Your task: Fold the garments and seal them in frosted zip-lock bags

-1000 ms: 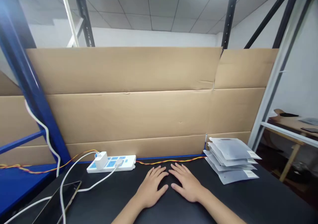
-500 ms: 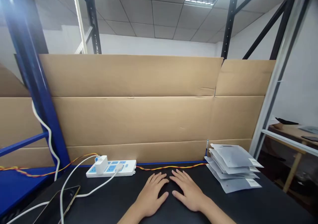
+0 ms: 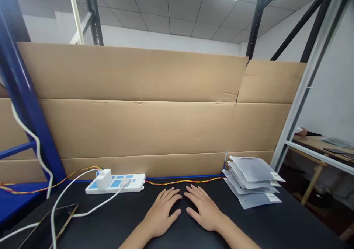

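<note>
My left hand (image 3: 162, 214) lies palm down on the black tabletop (image 3: 110, 228), its fingers stretched out and holding nothing. Close beside it, my right hand (image 3: 204, 209) also rests flat with fingers spread and nothing in it. The thumbs point toward each other with a small gap between. To the left of my left hand sits a white power strip (image 3: 135, 182) with blue sockets, a white adapter (image 3: 104, 179) and a white plug. On the right, apart from my right hand, is a stack of translucent grey-white packets (image 3: 250, 182) with white labels.
A phone-like dark slab (image 3: 51, 227) lies at the front left under a white cable (image 3: 54, 208). A red-yellow twisted wire (image 3: 185, 181) runs along the back edge. Cardboard (image 3: 143, 127) walls off the rear. A blue post (image 3: 35, 120) and a white post (image 3: 300, 101) flank the table.
The camera view has shifted slightly, so the scene sits a little further left and higher. My hands stay flat on the table in the same pose.
</note>
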Demonstrator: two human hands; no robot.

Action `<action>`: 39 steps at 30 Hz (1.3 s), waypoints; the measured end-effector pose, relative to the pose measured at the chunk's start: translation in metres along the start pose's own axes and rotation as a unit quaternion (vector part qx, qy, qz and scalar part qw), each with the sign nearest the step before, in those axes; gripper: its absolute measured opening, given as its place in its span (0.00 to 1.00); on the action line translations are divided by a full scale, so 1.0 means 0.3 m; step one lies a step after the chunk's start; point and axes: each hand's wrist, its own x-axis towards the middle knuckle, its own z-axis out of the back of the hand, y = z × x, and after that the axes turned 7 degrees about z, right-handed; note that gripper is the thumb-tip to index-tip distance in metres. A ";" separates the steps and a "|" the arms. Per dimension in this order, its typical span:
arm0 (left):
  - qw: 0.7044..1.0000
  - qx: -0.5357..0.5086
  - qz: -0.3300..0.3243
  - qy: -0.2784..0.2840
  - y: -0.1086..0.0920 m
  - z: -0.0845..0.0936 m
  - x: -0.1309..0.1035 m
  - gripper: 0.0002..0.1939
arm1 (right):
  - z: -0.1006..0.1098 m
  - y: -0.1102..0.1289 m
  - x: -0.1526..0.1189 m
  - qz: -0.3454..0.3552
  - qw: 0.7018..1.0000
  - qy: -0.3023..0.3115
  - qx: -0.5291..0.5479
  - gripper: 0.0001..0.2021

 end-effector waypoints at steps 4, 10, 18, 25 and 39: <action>1.000 0.001 0.001 -0.001 0.003 0.001 0.001 0.20 | 0.029 -0.024 -0.009 0.068 0.995 -0.076 -0.015 0.18; 1.000 0.000 0.014 0.011 -0.001 0.004 -0.003 0.19 | 0.297 -0.228 -0.214 0.057 0.906 -0.394 -0.142 0.18; 1.000 -0.004 0.007 -0.003 0.006 -0.003 0.001 0.19 | 0.361 -0.524 -0.528 -0.142 0.841 -0.421 -0.310 0.20; 1.000 -0.007 0.006 -0.009 0.009 -0.005 -0.004 0.18 | 0.374 -0.563 -0.469 -0.127 0.833 -0.445 -0.302 0.15; 0.890 -0.437 0.089 0.097 -0.068 0.046 -0.039 0.29 | 0.114 0.086 -0.244 0.227 0.927 -0.243 -0.175 0.21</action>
